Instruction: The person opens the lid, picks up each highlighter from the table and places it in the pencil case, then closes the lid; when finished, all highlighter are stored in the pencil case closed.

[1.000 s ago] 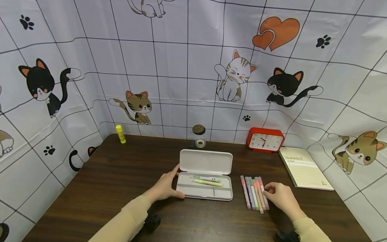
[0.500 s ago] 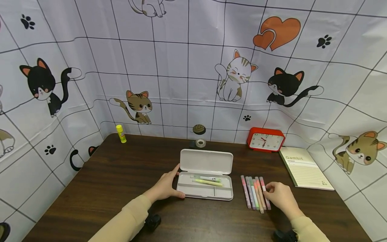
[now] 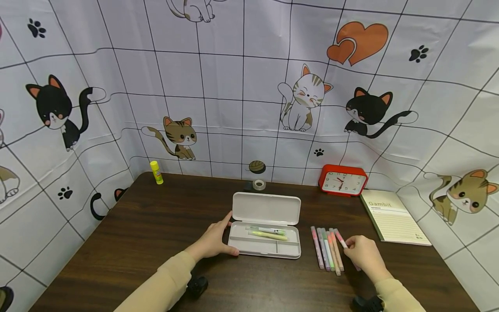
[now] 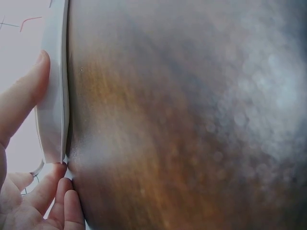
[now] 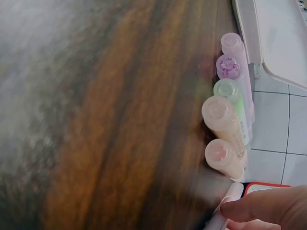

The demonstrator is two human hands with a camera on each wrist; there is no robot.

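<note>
Progress looks early: two slim green and yellow plastic pens (image 3: 269,235) sit in the open white plastic case (image 3: 253,247), mid-tabletop (image 3: 187,195); five pastel markers (image 3: 328,251) lie outside, nearer the right edge. Right hand's (image 3: 365,255) grip pinches a pink-and-white marker (image 3: 340,238); left hand's (image 3: 211,240) holds the case's left end.

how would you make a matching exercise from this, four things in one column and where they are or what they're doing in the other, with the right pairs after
Column one
1. left hand
2. glue stick
3. right hand
4. clock

Column two
A. pinches a pink-capped pen
B. red-framed, beside the notepad
C. holds the left end of the open pencil case
D. yellow, near the table's far left corner

Pairs: 1-C, 2-D, 3-A, 4-B
</note>
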